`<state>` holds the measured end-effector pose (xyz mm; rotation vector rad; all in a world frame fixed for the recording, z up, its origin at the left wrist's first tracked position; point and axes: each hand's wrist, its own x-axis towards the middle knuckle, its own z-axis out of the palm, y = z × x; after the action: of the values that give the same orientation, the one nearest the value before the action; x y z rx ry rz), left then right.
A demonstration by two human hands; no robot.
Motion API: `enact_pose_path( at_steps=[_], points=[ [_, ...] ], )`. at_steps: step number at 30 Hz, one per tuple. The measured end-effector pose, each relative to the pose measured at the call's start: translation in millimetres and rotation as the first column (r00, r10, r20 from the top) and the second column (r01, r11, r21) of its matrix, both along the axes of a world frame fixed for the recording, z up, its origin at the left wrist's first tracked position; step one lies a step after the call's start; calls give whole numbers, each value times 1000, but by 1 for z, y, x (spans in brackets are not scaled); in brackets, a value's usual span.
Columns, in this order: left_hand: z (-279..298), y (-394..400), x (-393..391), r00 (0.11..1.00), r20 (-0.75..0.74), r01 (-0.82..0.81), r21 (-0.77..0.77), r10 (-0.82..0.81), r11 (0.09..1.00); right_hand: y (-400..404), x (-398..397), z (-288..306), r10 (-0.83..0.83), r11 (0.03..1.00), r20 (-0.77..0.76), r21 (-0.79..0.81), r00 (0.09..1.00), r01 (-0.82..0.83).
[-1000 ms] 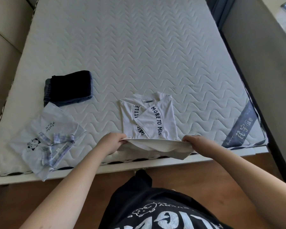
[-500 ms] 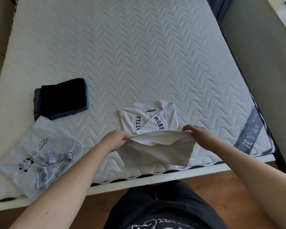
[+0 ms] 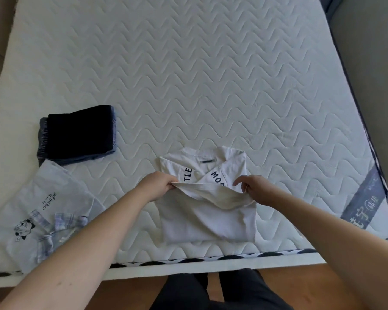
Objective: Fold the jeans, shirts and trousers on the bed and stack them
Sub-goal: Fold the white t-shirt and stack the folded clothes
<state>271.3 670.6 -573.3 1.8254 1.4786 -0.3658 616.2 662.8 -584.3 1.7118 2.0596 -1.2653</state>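
Observation:
A white shirt (image 3: pixel 207 220) with dark lettering lies near the bed's front edge, its sleeves folded in. My left hand (image 3: pixel 157 186) pinches the left corner of its bottom hem, and my right hand (image 3: pixel 254 190) pinches the right corner. The hem is lifted and held over the shirt's middle, partly covering the lettering. A folded stack of dark trousers on jeans (image 3: pixel 77 134) sits at the left. In front of it lies a pale blue shirt (image 3: pixel 43 211) with a cartoon print, unfolded and rumpled.
The white quilted mattress (image 3: pixel 188 74) stretches away behind the clothes. A grey label strip (image 3: pixel 363 198) marks its right front corner. A wall runs along the right side, and wooden floor shows below the bed's front edge.
Both hands carried the white shirt's bottom hem up from the bed's front edge toward the collar, so the lower half now drapes over the middle and hides more lettering.

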Motion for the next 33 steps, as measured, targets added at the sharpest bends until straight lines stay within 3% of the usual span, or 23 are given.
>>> enact_pose_path(
  at_steps=[11, 17, 20, 22, 27, 30, 33],
  points=[
    [-107, 117, -4, 997, 72, -28, -10, 28, 1000, 124, 0, -103, -68, 998, -75, -3, 995, 68],
    [-181, 132, -8, 956, 127, -272, 61, 263, 960, 144, 6, -176, -346, 934, -169, 36, 923, 356],
    [-205, 123, -16, 874, 199, -459, 45, 442, 887, 132, 16, -194, -542, 827, -263, 5, 798, 563],
    [-212, 113, -21, 761, 301, -603, 0, 575, 798, 119, 23, -197, -588, 787, -287, 10, 756, 616],
    [-221, 85, -34, 466, 409, -804, -176, 785, 569, 95, 29, -194, -565, 805, -287, 11, 773, 593],
    [-220, 76, -34, 425, 420, -824, -186, 802, 535, 94, 29, -192, -523, 840, -256, 5, 813, 543],
    [-217, 78, -35, 390, 438, -836, -200, 810, 511, 102, 28, -188, -577, 792, -280, 41, 768, 610]
  ],
)
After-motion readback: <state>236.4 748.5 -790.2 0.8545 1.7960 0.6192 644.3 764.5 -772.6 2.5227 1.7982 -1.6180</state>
